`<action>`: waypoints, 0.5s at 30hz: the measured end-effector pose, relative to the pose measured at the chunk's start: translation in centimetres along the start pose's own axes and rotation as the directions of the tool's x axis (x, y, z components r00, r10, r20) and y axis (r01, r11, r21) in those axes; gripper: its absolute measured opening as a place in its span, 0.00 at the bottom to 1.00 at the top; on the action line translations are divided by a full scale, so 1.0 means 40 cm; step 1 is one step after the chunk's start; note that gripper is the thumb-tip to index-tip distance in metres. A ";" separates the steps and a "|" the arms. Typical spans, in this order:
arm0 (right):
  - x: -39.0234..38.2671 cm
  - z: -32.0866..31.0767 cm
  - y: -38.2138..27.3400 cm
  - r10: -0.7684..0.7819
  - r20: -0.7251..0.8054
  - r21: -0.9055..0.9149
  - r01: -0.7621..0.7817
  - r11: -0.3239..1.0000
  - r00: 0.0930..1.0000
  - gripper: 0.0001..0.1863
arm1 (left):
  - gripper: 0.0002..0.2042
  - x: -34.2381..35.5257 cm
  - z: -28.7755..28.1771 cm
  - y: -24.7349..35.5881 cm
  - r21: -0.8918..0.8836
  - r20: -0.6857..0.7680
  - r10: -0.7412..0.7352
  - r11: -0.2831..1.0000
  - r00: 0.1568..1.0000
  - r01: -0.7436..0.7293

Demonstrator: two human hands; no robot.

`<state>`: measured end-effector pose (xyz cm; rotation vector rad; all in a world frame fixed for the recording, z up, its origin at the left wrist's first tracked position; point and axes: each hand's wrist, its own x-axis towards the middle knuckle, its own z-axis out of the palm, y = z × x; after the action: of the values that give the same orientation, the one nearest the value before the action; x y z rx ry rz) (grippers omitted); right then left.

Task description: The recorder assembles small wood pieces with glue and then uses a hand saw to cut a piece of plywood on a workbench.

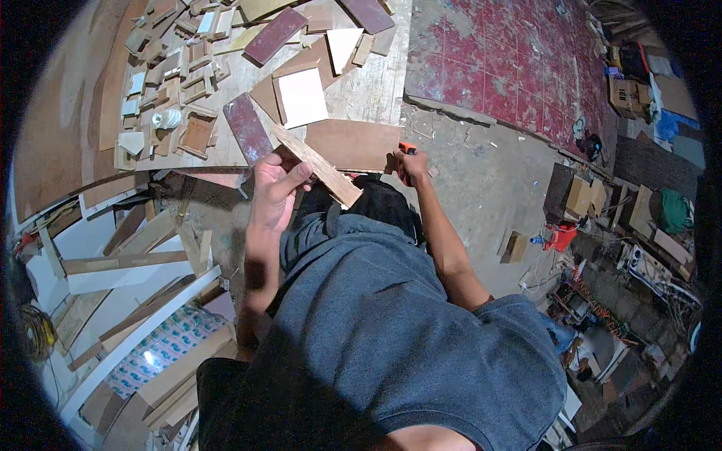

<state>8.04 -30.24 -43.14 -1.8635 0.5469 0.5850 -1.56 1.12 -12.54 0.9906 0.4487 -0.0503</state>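
Note:
A short, rough-edged strip of wood [322, 165] slants above the table's near edge. My left hand [277, 186] is closed on it, thumb on top. To the right, my right hand [413, 167] is wrapped round an orange-and-black hand tool [407, 148]; the fingers cover most of it, so its kind is unclear. Between the hands, a flat brown board [353, 144] lies along the edge of the pale worktable [382, 90]. Beyond the strip are a white square piece [302, 98] and a dark red board [248, 128].
Several small wooden assemblies [199, 83] crowd the table's left side, near a white spiral bulb [166, 119]. Offcuts and boards [128, 270] are piled on the floor at left. At right stand a red worn surface [496, 60], a red bag [559, 237] and cluttered cables.

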 end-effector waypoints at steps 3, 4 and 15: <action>0.018 0.025 0.016 0.057 0.054 -0.023 -0.056 0.998 0.997 0.11 | 0.18 -0.008 0.010 0.010 0.020 0.032 -0.017 1.000 0.999 0.016; 0.030 0.026 0.032 0.060 0.051 -0.024 -0.059 0.998 0.997 0.11 | 0.18 -0.004 0.019 0.013 0.016 0.052 -0.039 0.999 0.998 0.038; 0.046 0.059 -0.010 -0.198 -0.183 -0.386 0.115 0.915 0.963 0.15 | 0.16 -0.047 0.079 0.035 -0.067 0.005 0.044 0.997 0.999 -0.044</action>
<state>9.39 -28.08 -44.75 -2.3292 0.4417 0.3951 -1.85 -1.00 -9.23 0.9342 0.4196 0.0010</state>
